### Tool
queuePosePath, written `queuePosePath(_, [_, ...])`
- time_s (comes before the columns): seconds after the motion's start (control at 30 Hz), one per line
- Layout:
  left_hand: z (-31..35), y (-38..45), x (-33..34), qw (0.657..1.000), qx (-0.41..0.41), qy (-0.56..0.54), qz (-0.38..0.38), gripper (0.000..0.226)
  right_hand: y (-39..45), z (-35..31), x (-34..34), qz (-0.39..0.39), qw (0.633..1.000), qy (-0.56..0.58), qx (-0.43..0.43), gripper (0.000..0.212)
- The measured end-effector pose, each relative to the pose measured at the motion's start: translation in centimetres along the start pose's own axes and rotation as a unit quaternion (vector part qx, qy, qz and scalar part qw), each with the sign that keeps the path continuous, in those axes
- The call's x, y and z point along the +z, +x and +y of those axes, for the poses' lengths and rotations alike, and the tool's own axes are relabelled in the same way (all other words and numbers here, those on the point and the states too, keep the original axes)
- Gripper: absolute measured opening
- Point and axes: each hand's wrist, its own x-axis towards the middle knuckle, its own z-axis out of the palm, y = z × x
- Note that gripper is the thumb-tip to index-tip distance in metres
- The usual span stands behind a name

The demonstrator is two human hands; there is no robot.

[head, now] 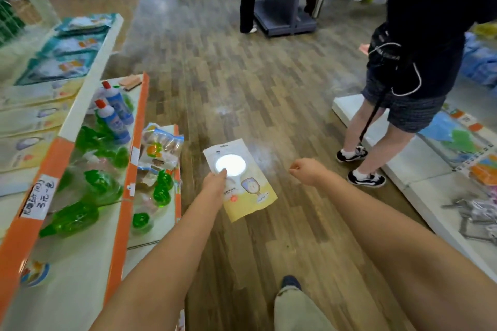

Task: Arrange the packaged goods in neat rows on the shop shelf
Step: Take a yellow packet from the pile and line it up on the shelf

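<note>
Left hand (215, 183) gripping yellow packet (242, 185), right hand (305, 170) fisted

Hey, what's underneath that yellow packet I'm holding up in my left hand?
Below the yellow packet, pinched by the left hand, only wood-plank floor shows around its edges. The floor directly behind the packet is covered, so anything lying there cannot be seen.

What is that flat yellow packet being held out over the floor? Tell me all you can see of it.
The yellow packet is a flat, glossy pouch, cream fading to yellow, with a round white window near its top, a small hang hole above, and a cartoon mirror-like picture with small print lower down. It is held roughly level over the wooden floor, pinched at its left edge by the left hand.
</note>
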Motion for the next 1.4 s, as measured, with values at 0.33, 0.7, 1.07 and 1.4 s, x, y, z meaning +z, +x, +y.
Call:
queuePosePath(0.33, [10.8, 3.1, 5.3, 0.990, 0.076, -0.113, 0.047, 0.024, 9.6, 0.3, -8.4, 0.173, 0.980, 0.008, -0.099, 0.029])
queuePosePath(0.7, [13.2, 8.5, 5.9, 0.988, 0.074, -0.069, 0.119, 0.040, 17.6, 1.2, -8.6, 0.095, 0.987, -0.023, -0.129, 0.026])
queuePosePath(1.07, [19.0, 17.5, 4.7, 0.988, 0.079, -0.058, 0.121, 0.044, 28.8, -3.7, -11.2, 0.056, 0.987, -0.022, -0.150, 0.028])
queuePosePath(1.4, [24.8, 26.7, 4.2, 0.990, 0.057, -0.070, 0.107, 0.053, 37.8, -9.1, -15.3, 0.097, 0.980, -0.047, -0.165, 0.030])
